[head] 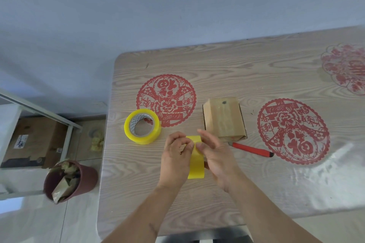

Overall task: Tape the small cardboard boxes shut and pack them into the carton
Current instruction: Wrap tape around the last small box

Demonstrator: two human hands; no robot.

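A small cardboard box [224, 118] is seen standing on the worktop [256, 183], tape already along its top. Just beside its near edge, a yellow tape strip [195, 165] is pinched between both hands: the left hand [175, 156] with fingers curled on its upper end, the right hand [215, 154] gripping alongside. A tape roll [142, 126] lies left, a red knife [251, 149] right.

Soft, even daylight fills the scene, bright without harsh shadows. A broad white glare washes over the pale wood-grain desk [256, 65] near its right edge, dulling the red paper-cut decoration [344, 67] at the far right corner. Wide-angle distortion bends the desk's edges; the periphery looks slightly soft.
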